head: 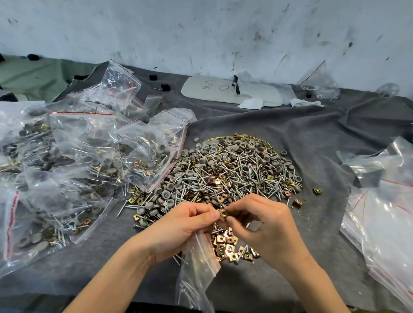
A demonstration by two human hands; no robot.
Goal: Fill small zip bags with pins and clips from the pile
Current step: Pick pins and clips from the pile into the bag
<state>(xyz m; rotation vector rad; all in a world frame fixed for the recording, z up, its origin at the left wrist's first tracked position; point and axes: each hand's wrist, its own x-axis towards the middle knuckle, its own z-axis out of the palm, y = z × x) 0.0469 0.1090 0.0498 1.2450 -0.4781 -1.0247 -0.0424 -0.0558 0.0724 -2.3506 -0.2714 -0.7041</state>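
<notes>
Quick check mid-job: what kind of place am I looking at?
Probably a small workshop packing bench, not a home: a big loose pile of pins, clips and grey caps on a grey cloth, heaps of filled zip bags at the left, and a scuffed wall behind.

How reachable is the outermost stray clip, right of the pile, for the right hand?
Probably yes: the stray clip lies on bare cloth just past the right hand, nothing between. That hand pinches a second clip at the bag the left hand holds, so it should drop that first.
</notes>
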